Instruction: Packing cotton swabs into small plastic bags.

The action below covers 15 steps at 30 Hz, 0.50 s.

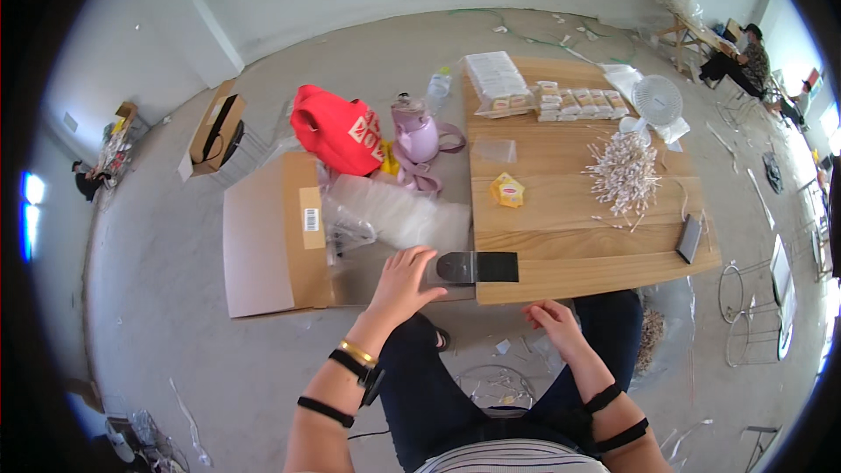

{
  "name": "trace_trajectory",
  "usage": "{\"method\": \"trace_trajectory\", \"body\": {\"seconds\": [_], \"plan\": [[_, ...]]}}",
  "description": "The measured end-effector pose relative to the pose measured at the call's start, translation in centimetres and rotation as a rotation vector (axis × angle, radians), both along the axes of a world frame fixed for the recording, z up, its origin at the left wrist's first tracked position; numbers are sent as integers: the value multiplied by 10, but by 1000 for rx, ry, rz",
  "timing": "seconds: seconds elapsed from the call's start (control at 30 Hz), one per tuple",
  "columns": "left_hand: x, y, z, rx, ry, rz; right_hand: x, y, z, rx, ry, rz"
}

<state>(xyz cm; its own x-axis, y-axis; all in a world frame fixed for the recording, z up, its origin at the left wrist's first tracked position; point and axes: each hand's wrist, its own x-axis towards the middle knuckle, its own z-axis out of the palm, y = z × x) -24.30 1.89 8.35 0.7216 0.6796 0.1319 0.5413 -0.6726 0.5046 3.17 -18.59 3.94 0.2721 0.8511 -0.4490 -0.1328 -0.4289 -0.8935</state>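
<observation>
My left hand [404,278] reaches forward with fingers spread over the edge of an open cardboard box [279,236], just left of a black-topped clear pouch [477,267] that lies at the near-left corner of the wooden table [561,210]. It touches the box flap and holds nothing. My right hand [552,322] hovers below the table's near edge above my thigh, fingers loosely apart and empty. Clear plastic bags [399,210] fill the box.
On the table lie a yellow tea packet [507,190], a pile of white sticks [624,177], rows of packets [561,102], a small white fan [657,101] and a dark phone [689,238]. A red bag [337,129] and lilac bag [416,136] sit left. Other people work at the far right.
</observation>
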Motion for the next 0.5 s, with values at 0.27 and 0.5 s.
{"method": "trace_trajectory", "body": {"seconds": [0.27,0.5], "plan": [[-96,-184,-6,-95,232,-586,-1,-6,4,11,6,51],[-164,-45,-64,-445,-19,678,-8,-13,20,59,-18,83]]}}
